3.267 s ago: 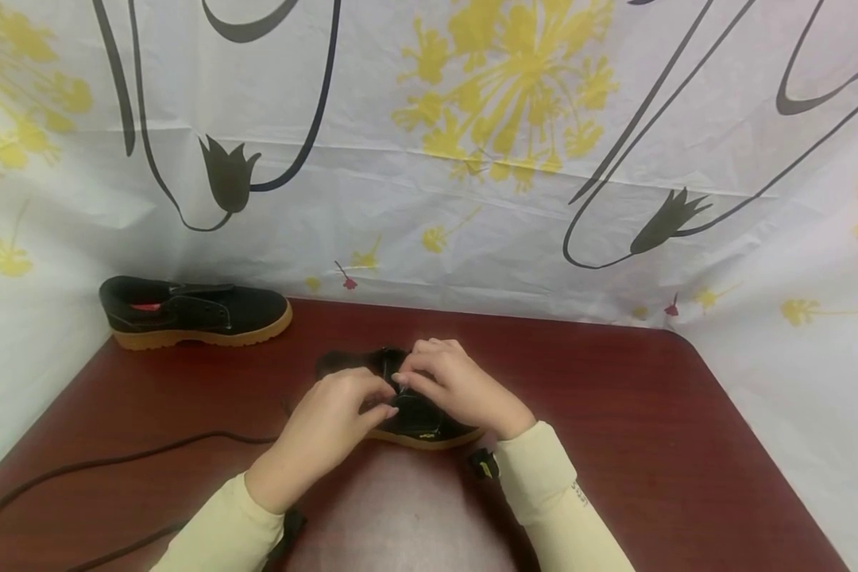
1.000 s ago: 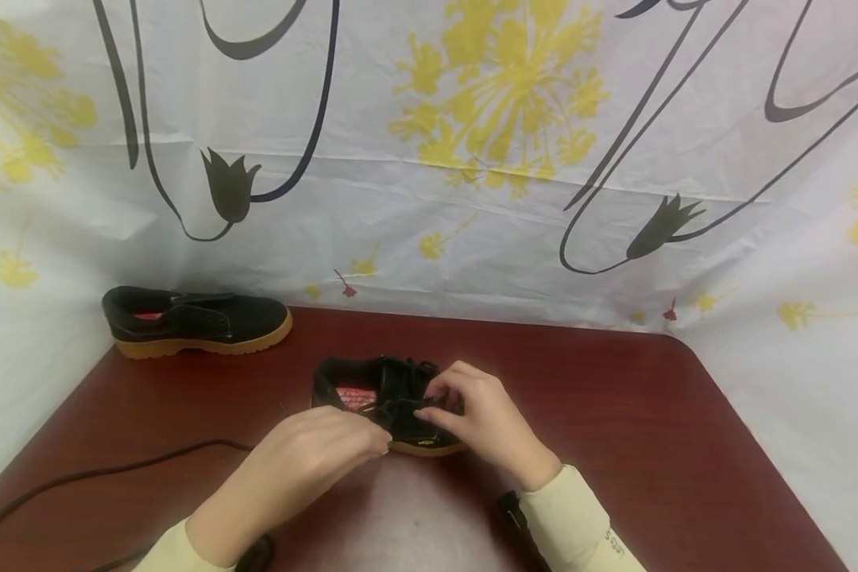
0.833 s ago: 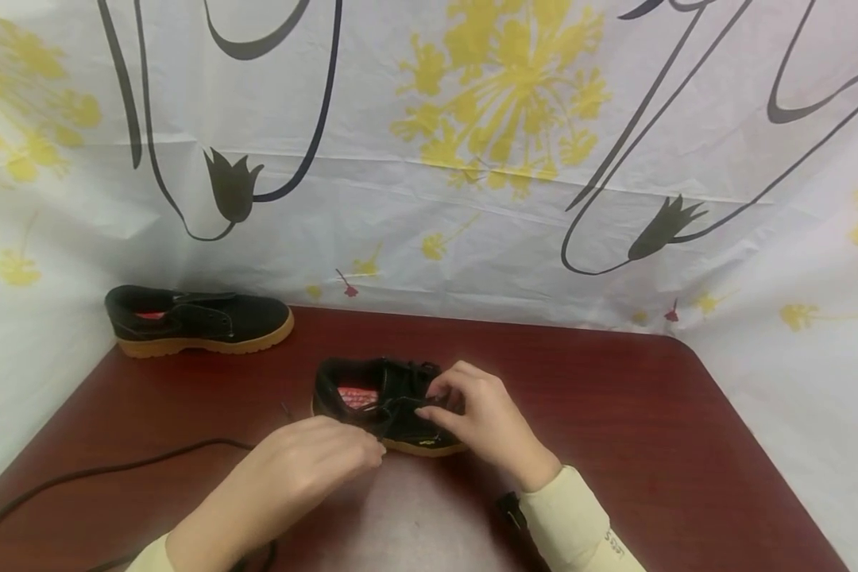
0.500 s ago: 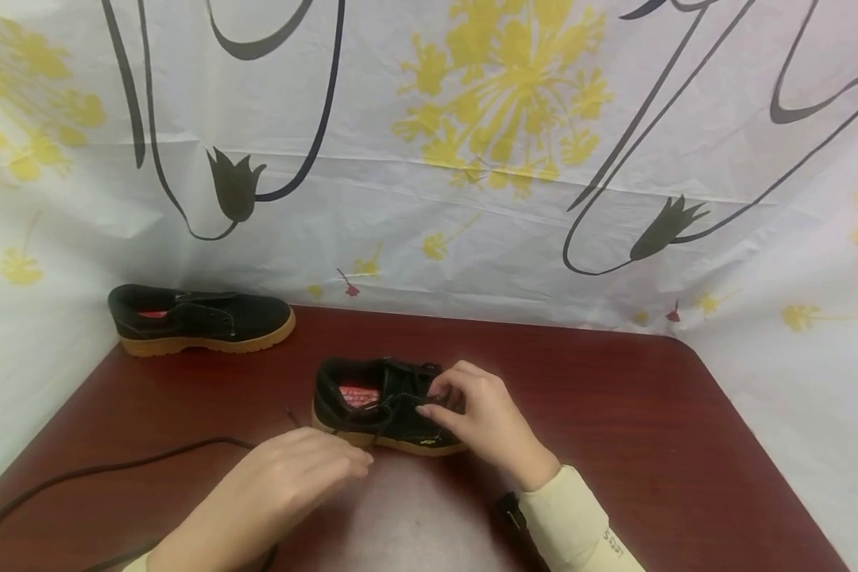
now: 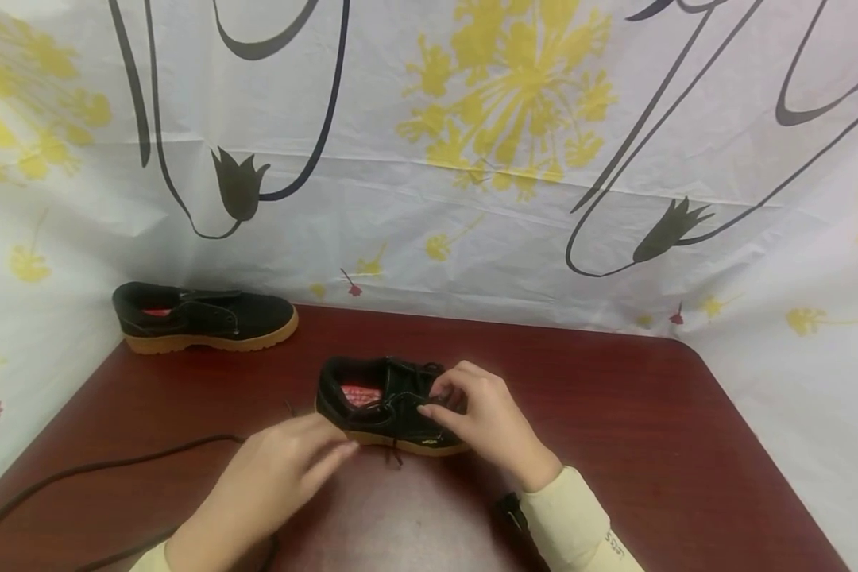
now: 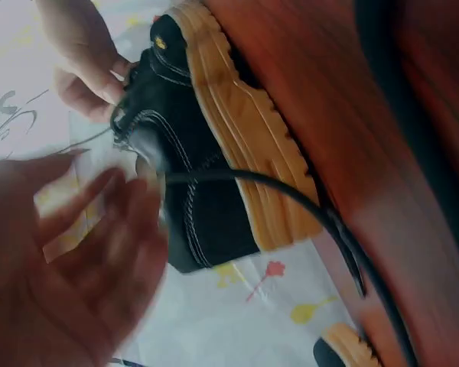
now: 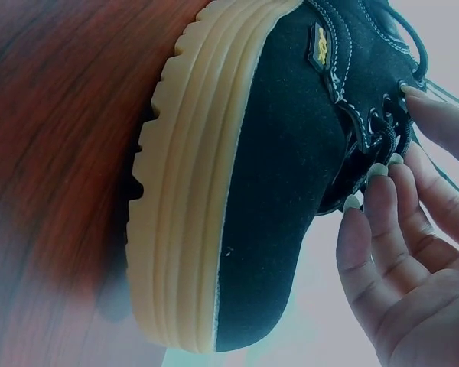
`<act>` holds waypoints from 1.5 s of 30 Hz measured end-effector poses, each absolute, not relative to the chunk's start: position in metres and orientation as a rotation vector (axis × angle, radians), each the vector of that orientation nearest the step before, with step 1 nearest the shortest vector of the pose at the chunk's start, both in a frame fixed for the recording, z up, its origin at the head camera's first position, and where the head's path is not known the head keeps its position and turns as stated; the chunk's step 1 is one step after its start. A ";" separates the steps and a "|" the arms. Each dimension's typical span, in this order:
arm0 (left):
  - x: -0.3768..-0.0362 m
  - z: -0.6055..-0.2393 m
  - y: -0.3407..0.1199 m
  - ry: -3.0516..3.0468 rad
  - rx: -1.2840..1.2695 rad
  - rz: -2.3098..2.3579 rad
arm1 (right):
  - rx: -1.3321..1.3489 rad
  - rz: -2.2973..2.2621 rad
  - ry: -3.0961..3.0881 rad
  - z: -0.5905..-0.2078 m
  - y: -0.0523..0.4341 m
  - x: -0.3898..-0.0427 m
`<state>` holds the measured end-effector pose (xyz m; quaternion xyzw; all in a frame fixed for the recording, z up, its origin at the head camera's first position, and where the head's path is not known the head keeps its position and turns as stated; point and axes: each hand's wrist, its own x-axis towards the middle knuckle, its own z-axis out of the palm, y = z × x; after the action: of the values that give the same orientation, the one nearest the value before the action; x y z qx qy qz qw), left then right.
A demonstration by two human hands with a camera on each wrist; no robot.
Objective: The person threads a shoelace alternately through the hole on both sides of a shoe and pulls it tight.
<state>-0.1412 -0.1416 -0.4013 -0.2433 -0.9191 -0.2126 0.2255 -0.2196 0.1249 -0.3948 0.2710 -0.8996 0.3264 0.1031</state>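
Presently, at the table's near middle: one black shoe (image 5: 386, 405) with a tan ridged sole, standing upright on the dark red table (image 5: 615, 413), heel opening toward the left, laces partly threaded.

Right hand (image 5: 482, 417): fingers curled at the eyelets, fingertips (image 7: 375, 172) pinching or pressing the lace (image 7: 402, 138) where it crosses the tongue; grasp appears light.

Left hand (image 5: 286, 469): fingers spread and relaxed, holding nothing, blurred, just in front of the shoe's heel side. A loose lace end (image 5: 395, 454) hangs over the sole onto the table, apart from this hand.

Second shoe (image 5: 203, 318): same kind, at the far left corner, well apart.

Black cable (image 5: 114, 461): runs across the table's left part, close under the left hand.

Risks, as judged:
- Free lace end lies ungripped; it may slip back through an eyelet if the right hand tugs.
- Shoe is steadied by one hand only; a sideways pull could tip or slide it.
- Left hand could snag the cable rather than the lace, both being dark and thin.
- Light pinch at the eyelets may lose tension already made.
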 end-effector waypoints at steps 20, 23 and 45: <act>-0.162 -0.425 -0.159 -2.901 -0.313 -0.335 | 0.798 0.969 -2.657 -0.395 0.124 -0.220; -0.166 -0.427 -0.159 -2.879 -0.331 -0.321 | 0.795 0.969 -2.658 -0.395 0.125 -0.220; -0.171 -0.394 -0.202 -2.818 -0.290 -0.349 | 0.813 0.981 -2.647 -0.396 0.125 -0.220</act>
<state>-0.1707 -0.2023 -0.3944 -0.1007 -0.9771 -0.1211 0.1433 -0.2203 0.1248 -0.3961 0.2754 -0.8964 0.3321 0.1018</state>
